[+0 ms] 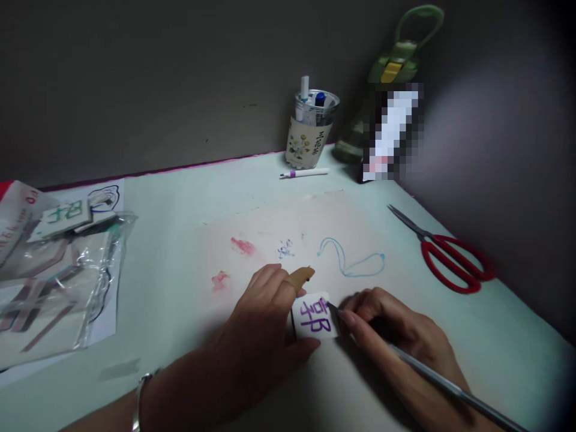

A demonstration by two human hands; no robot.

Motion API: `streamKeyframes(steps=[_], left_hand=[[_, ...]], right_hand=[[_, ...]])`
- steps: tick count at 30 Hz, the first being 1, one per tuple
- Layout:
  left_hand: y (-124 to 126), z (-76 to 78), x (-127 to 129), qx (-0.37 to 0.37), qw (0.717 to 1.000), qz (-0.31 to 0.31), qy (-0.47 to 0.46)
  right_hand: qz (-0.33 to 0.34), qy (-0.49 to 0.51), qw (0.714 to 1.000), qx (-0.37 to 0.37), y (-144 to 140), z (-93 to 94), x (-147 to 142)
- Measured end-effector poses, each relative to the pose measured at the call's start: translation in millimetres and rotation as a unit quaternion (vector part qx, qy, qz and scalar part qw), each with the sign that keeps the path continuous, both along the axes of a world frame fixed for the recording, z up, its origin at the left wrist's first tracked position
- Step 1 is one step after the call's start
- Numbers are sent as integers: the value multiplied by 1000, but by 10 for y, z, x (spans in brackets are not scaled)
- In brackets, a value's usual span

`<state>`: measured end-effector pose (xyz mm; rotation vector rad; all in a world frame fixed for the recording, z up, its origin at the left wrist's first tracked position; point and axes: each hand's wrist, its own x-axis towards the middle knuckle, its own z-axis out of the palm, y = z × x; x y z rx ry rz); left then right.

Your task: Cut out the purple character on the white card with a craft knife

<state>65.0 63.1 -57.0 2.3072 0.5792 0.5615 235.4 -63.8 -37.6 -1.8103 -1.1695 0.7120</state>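
A small white block (297, 327) with a purple character on its face lies in front of me. My left hand (270, 318) grips the block from its left side, thumb along the near edge. One finger of that hand wears a tan finger cover (302, 277), resting by the far edge. In my right hand (400, 330) is a slim metal craft knife (443, 381), held like a pen. Its dark tip touches or hovers at the upper right of the character; I cannot tell which. A bracelet (140, 399) circles my left wrist.
Red-handled scissors (454, 264) lie at the right. A purple marker (306, 173) lies before a cup of pens (309, 141); behind them stand a green bottle (355, 129) and a blurred-out upright object (391, 132). Plastic bags (54, 288) with white pieces cover the left side.
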Motion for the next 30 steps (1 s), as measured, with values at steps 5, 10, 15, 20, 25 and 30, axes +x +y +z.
streamKeyframes(steps=[5,10,15,20,25,30], left_hand=[[-5,-18,6,5,1000,1,-2],[-7,-30,15,10,1000,7,-12],[-5,-11,11,5,1000,2,-4],[-7,3,5,7,1000,-3,-3],[-5,3,12,8,1000,0,-9],[3,-4,15,5,1000,0,-6]], right_hand=[[8,-10,1000,4,-1,31,-2],[14,0,1000,-6,16,42,-3],[18,1,1000,-7,7,29,-3],[17,0,1000,-10,-1,17,5],[10,-4,1000,-5,3,33,3],[8,-18,999,-25,-8,43,-7]])
